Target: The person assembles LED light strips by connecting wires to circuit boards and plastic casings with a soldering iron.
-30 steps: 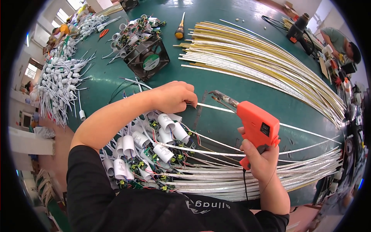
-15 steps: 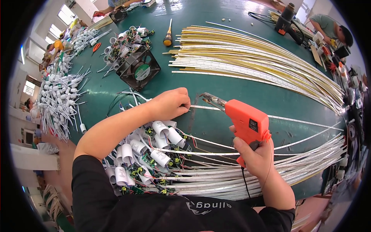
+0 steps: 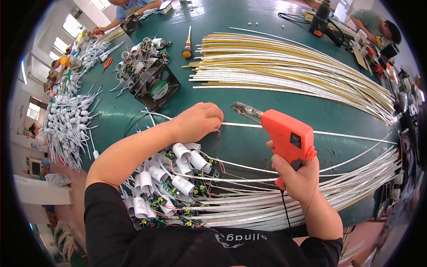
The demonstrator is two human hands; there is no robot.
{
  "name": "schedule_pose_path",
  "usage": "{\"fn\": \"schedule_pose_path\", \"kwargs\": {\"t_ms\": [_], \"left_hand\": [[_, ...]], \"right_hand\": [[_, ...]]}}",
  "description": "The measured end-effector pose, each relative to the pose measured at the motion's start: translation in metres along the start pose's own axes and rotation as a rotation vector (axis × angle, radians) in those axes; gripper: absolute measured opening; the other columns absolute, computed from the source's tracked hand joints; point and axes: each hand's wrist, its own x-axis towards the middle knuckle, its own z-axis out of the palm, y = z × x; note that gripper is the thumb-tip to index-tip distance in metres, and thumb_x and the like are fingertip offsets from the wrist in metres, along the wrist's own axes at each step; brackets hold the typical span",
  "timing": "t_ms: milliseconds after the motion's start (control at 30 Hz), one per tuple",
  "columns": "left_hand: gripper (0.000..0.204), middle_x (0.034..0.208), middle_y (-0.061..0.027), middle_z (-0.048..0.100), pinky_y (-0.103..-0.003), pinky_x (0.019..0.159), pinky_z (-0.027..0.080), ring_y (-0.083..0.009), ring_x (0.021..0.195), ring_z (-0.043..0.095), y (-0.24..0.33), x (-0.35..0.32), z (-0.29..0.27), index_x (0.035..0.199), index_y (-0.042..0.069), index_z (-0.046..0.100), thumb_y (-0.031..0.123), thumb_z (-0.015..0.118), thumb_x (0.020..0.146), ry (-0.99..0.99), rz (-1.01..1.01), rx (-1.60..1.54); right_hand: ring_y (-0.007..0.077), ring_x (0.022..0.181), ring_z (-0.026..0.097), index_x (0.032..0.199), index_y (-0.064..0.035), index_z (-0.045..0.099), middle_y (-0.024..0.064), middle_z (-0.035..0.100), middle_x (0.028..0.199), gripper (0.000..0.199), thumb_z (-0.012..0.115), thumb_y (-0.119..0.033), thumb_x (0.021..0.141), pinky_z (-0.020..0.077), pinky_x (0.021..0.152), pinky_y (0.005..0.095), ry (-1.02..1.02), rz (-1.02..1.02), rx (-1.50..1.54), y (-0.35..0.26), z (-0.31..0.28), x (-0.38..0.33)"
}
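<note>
My right hand [image 3: 297,174] grips an orange soldering gun [image 3: 289,133], its metal tip pointing left above the table. A single white LED strip [image 3: 351,136] runs from the right and ends at the fingers of my left hand [image 3: 199,120], which are closed in a pinch on that end; the fingertips are partly hidden. Below my left forearm lies a heap of white cylindrical lamp bases [image 3: 182,183] with small green circuit boards and red and white wires. More white LED strips [image 3: 267,213] are joined to it and stretch to the right.
Beyond my hands lie a bundle of white and yellow strips [image 3: 275,62], a screwdriver [image 3: 187,46], a black fan [image 3: 155,86] and another pile of lamp bases [image 3: 138,64]. White lamp bases with cables [image 3: 66,115] cover the left edge. A heat gun [image 3: 320,22] stands far right; people sit around.
The soldering gun's tip has drawn slightly away from my left hand, to the right and up. My left hand has turned a little over the strip's end. The whole view has shifted slightly.
</note>
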Motion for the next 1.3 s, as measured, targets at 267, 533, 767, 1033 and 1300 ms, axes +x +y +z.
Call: {"fn": "schedule_pose_path", "kwargs": {"t_ms": [267,533,767,1033,1300], "left_hand": [[0.008,0.108,-0.005,0.061,-0.038,0.093,0.041,-0.0253,0.11,0.054,-0.002,-0.001,0.0,0.082,0.006,0.058,0.006,0.063,0.076,-0.07,0.124,0.096],[0.01,0.119,-0.0134,0.055,-0.041,0.098,0.036,-0.0331,0.117,0.047,0.001,-0.009,0.007,0.08,0.006,0.056,0.004,0.065,0.077,0.092,-0.204,-0.248],[0.006,0.114,-0.0127,0.056,-0.042,0.093,0.038,-0.031,0.11,0.05,-0.004,-0.006,0.018,0.07,0.007,0.061,0.01,0.064,0.074,0.192,-0.387,-0.159],[0.008,0.112,-0.0105,0.054,-0.042,0.095,0.036,-0.0297,0.11,0.048,0.001,0.003,0.015,0.069,0.008,0.06,0.01,0.066,0.073,0.126,-0.461,-0.109],[0.009,0.112,-0.0108,0.054,-0.042,0.092,0.037,-0.0295,0.109,0.048,0.003,0.005,0.015,0.065,0.007,0.059,0.009,0.066,0.069,0.115,-0.483,-0.085]], "right_hand": [[0.0086,0.088,0.057,0.118,-0.0003,0.052,0.0062,0.064,0.104,0.041,0.068,-0.007,0.081,0.0465,0.077,0.0249,0.022,-0.028,0.003,0.001,-0.002,0.001],[0.0089,0.089,0.057,0.119,-0.0007,0.052,0.0058,0.065,0.104,0.041,0.068,-0.006,0.081,0.0464,0.078,0.0253,0.002,-0.044,-0.04,0.0,-0.001,0.001],[0.011,0.092,0.058,0.12,0.0002,0.051,0.0072,0.065,0.106,0.043,0.067,-0.007,0.08,0.0465,0.081,0.027,-0.011,0.048,-0.057,0.008,0.008,0.003],[0.0074,0.078,0.056,0.112,0.0002,0.057,0.0042,0.063,0.097,0.032,0.061,-0.005,0.081,0.0468,0.07,0.0242,-0.019,0.031,-0.141,0.016,0.016,0.006],[0.0109,0.076,0.058,0.108,-0.001,0.057,0.0041,0.064,0.089,0.03,0.065,-0.008,0.081,0.0465,0.07,0.0254,-0.059,0.017,-0.264,0.018,0.021,0.01]]}}
